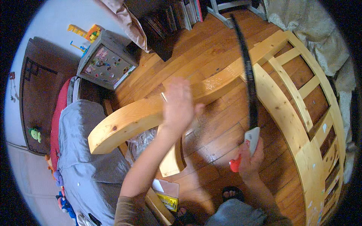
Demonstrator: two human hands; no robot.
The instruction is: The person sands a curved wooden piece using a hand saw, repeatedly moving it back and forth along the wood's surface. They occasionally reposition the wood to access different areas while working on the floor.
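A pruning-type handsaw (249, 84) with a dark toothed blade and a white and red handle is in my right hand (253, 161). Its blade points away from me and crosses the view of a pale wooden beam (135, 115). Blurred, my left hand (179, 104) is over the middle of this beam, fingers together and thumb out to the side. Whether the palm presses on the wood I cannot tell. Roughened, pale marks show on the beam's top between my left hand and the blade. Below the left hand, a shorter wooden piece (171, 163) runs toward me.
Along the right stands a slatted wooden bed frame part (299, 141). A grey-covered bed (84, 147) with soft toys lies left. Near my feet is a plastic case (167, 195) with a yellow label. Behind are a small cabinet (107, 65), books (181, 14) and curtains (311, 34).
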